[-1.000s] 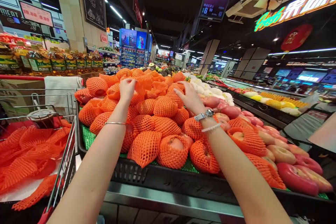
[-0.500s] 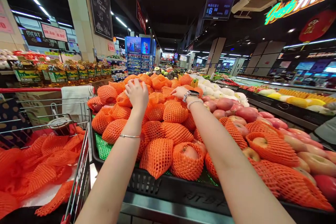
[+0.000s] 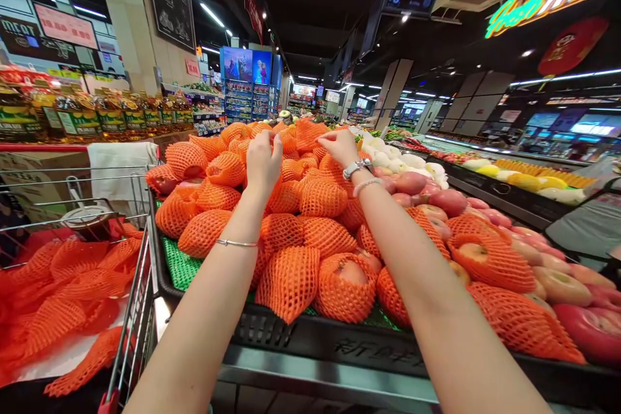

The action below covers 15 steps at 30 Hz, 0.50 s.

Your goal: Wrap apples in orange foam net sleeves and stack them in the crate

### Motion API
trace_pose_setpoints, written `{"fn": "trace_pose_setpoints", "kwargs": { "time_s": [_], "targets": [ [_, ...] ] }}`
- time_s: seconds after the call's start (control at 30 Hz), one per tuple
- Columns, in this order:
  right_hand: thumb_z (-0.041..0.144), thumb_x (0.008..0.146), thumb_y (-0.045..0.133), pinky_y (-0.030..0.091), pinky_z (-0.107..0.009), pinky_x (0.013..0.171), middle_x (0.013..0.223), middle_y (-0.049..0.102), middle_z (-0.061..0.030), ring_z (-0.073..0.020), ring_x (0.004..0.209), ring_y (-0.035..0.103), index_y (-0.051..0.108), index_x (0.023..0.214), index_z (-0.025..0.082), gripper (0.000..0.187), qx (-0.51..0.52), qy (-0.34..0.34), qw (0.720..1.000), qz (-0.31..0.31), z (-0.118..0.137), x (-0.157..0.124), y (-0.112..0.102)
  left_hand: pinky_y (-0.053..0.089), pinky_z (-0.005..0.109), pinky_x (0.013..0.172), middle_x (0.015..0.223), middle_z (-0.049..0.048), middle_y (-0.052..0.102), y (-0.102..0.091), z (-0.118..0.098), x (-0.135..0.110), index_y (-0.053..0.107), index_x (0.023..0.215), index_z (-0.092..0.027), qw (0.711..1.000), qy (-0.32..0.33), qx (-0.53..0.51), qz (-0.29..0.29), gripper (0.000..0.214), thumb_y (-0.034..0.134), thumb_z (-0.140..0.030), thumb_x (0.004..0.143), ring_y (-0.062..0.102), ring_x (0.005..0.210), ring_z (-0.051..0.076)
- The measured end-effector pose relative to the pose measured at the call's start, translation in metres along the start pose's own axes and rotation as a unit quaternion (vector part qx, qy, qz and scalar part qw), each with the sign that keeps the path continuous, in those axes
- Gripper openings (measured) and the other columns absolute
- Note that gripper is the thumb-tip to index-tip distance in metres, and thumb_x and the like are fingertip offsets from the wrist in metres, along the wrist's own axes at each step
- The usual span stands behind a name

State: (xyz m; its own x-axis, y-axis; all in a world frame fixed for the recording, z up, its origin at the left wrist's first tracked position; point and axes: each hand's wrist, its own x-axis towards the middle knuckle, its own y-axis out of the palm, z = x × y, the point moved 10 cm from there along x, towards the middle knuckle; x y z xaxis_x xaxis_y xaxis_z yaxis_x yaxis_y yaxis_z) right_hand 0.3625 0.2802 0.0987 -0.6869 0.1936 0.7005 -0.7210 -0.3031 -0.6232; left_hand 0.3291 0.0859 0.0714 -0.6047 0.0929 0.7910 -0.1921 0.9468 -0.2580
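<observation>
My right hand (image 3: 341, 145) pinches the edge of an orange foam net (image 3: 309, 134) between thumb and fingers; the net is lifted above the heap. My left hand (image 3: 263, 158) is level with it to the left, fingers curled and pressed together, back of the hand towards me. Whatever it may grip is hidden behind the fingers. Below and around both hands lies a heap of fruits in orange foam nets, among them a netted apple (image 3: 350, 273) at the front. Bare red apples (image 3: 451, 202) lie to the right.
A black display crate (image 3: 310, 336) holds the fruit. At the left stands a shopping cart (image 3: 145, 252) filled with loose orange nets (image 3: 63, 291). White-netted fruits (image 3: 412, 162) lie behind the apples. Part of a person in grey (image 3: 587, 220) shows at the right edge.
My right hand has risen and now holds up an orange foam net. My left hand's fingers have gone from spread over the heap to curled together. The view has shifted slightly.
</observation>
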Motion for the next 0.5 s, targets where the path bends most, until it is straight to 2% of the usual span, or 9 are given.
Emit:
{"fn": "trace_pose_setpoints", "kwargs": {
  "time_s": [0.07,0.13,0.2,0.27,0.33,0.4,0.5],
  "targets": [
    [0.02,0.088,0.054,0.053,-0.035,0.088,0.096,0.076,-0.0087,-0.0192,0.093,0.069,0.075,0.093,0.013,0.023,0.047,-0.022,0.999,-0.009,0.013,-0.014,-0.016,0.044,0.033,0.085,0.095,0.0105,0.067,0.017,0.0,-0.002,0.058,0.093,-0.014,0.991,-0.032,-0.117,0.05,0.027,0.041,-0.035,0.097,0.06,0.09,0.021],
    [0.02,0.086,0.058,0.051,-0.035,0.09,0.094,0.076,-0.0058,-0.0181,0.092,0.068,0.076,0.089,0.016,0.019,0.079,-0.088,0.993,-0.019,0.036,-0.038,-0.033,0.045,0.029,0.082,0.095,0.0085,0.066,0.035,0.0,-0.006,0.057,0.094,-0.015,0.969,-0.08,-0.215,0.094,0.028,0.046,-0.041,0.095,0.06,0.088,0.018],
    [0.019,0.084,0.061,0.05,-0.037,0.092,0.09,0.074,-0.005,-0.0188,0.093,0.065,0.077,0.085,0.018,0.016,0.054,-0.17,0.983,-0.04,0.062,-0.07,-0.049,0.045,0.027,0.081,0.097,0.0075,0.065,0.047,-0.002,-0.01,0.057,0.096,-0.016,0.948,-0.119,-0.273,0.115,0.028,0.055,-0.043,0.091,0.061,0.089,0.016],
    [0.018,0.085,0.061,0.05,-0.038,0.089,0.087,0.072,-0.0069,-0.0201,0.093,0.062,0.077,0.086,0.016,0.016,0.005,-0.239,0.969,-0.069,0.082,-0.103,-0.061,0.044,0.026,0.081,0.097,0.006,0.063,0.051,-0.006,-0.014,0.055,0.097,-0.016,0.936,-0.135,-0.304,0.114,0.029,0.064,-0.042,0.085,0.06,0.089,0.015],
    [0.018,0.088,0.057,0.051,-0.038,0.088,0.086,0.069,-0.0085,-0.021,0.093,0.059,0.076,0.088,0.014,0.019,-0.034,-0.278,0.956,-0.088,0.093,-0.13,-0.069,0.045,0.024,0.077,0.092,0.0038,0.062,0.054,-0.017,-0.016,0.055,0.094,-0.016,0.922,-0.127,-0.34,0.132,0.03,0.068,-0.041,0.082,0.059,0.084,0.013],
    [0.019,0.09,0.053,0.051,-0.04,0.086,0.086,0.067,-0.0086,-0.0213,0.091,0.059,0.073,0.089,0.015,0.021,-0.068,-0.288,0.951,-0.092,0.094,-0.147,-0.071,0.045,0.023,0.072,0.086,0.0017,0.062,0.056,-0.037,-0.019,0.056,0.089,-0.016,0.898,-0.091,-0.393,0.177,0.028,0.069,-0.04,0.081,0.058,0.076,0.01],
    [0.014,0.09,0.044,0.053,-0.038,0.081,0.093,0.066,-0.0082,-0.0194,0.089,0.061,0.065,0.096,0.017,0.023,-0.05,-0.321,0.943,-0.072,0.092,-0.164,-0.071,0.044,0.02,0.063,0.077,-0.0007,0.061,0.051,-0.067,-0.026,0.058,0.083,-0.017,0.874,-0.026,-0.438,0.211,0.022,0.073,-0.03,0.076,0.055,0.067,0.008]
  ]
}}
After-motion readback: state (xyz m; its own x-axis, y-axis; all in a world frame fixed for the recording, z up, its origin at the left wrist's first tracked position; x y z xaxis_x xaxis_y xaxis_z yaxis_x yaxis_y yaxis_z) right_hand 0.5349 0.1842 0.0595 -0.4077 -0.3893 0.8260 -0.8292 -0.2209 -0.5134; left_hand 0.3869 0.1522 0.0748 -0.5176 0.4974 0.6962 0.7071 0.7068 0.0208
